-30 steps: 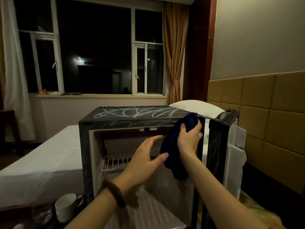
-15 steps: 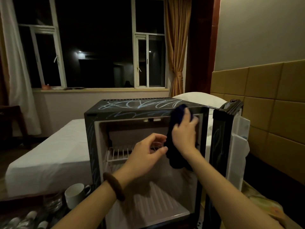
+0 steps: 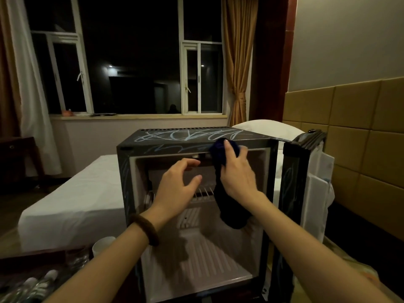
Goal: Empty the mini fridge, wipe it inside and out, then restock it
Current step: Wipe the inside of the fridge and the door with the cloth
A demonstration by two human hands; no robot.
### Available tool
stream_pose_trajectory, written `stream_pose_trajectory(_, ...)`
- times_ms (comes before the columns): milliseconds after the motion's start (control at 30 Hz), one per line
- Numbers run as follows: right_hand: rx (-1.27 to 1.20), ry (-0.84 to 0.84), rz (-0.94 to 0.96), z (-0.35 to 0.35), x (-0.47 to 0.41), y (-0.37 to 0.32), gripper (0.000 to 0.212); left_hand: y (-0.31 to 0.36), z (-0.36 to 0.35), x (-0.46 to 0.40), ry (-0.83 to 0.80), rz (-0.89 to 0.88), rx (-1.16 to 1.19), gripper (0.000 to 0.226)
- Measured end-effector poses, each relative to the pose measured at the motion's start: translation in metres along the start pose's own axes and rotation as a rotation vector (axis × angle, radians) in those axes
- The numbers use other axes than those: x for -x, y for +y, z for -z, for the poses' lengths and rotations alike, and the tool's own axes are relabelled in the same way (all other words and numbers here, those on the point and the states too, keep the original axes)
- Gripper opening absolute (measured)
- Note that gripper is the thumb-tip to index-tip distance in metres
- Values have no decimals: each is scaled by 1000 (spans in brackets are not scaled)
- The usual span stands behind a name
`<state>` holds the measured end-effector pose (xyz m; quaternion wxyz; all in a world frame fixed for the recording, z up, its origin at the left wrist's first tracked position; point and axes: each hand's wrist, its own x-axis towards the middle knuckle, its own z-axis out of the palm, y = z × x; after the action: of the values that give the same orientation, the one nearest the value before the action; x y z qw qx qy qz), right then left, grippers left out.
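Note:
A black mini fridge with pale scribbles on its top stands in front of me, its door swung open to the right. The white inside holds only a wire shelf. My right hand is shut on a dark blue cloth, pressing its upper end against the fridge's top front edge while the rest hangs down. My left hand hovers open in front of the fridge opening, fingers spread, holding nothing.
A white mug and several plastic bottles sit at the lower left beside the fridge. A bed with a white sheet and a pillow lies behind. A padded wall panel is on the right.
My right hand has slid the cloth leftward along the fridge's top front edge. My left hand has risen a little. The camera has moved closer and tilted down.

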<state>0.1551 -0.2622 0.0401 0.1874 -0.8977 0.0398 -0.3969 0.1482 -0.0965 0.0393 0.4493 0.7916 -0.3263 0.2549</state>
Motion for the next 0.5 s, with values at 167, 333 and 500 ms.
stream_pose_trajectory(167,-68,142,-324,1,-6,-7,61,1,14,5,26,17,141,25)
stream_pose_trajectory(333,83,24,15,-18,7,-47,65,8,11,-4,69,-7,120,22)
stream_pose_trajectory(500,34,93,-194,7,-6,-7,61,-15,20,-2,136,41,-26,24)
